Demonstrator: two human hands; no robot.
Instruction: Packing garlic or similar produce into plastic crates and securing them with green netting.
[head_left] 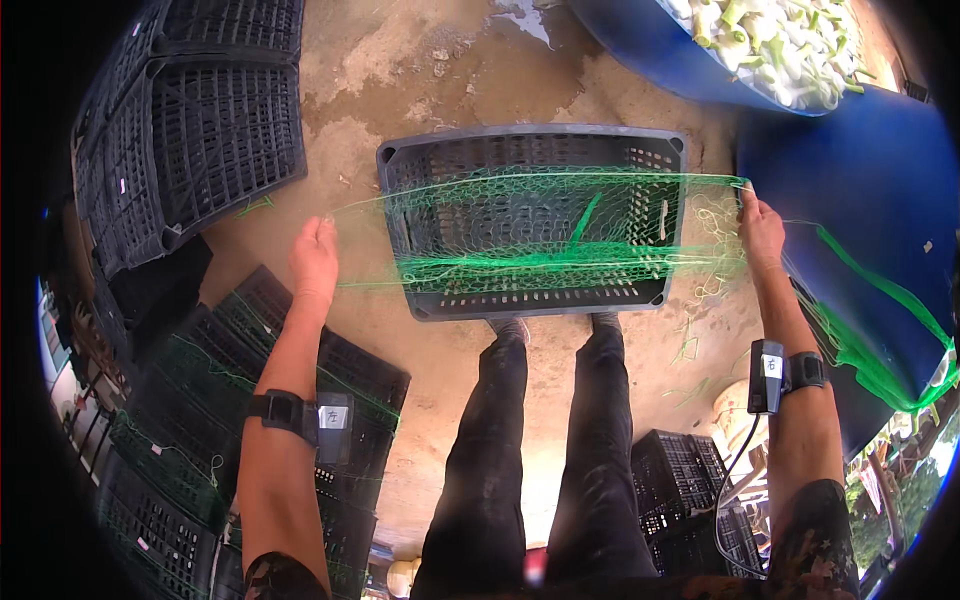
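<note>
A green mesh net (540, 262) is stretched from left to right across the top of a black plastic crate (530, 132) on the floor before my feet. My left hand (315, 260), closed, pinches the net's cord just past the crate's left side. Beyond the right side, my right hand (763, 232) grips the net's other end with its fingers together. One taut cord runs near the crate's far side; a bunched green strip of mesh lies closer to me. Through the mesh, the crate's slotted walls and bottom show.
Black crates are stacked at the far left (225, 130), near left (160, 440) and near right (690, 490). At the far right, a blue container (650, 45) holds white vegetables with green stalks (770, 45). More green netting (880, 365) lies by a blue surface (850, 200).
</note>
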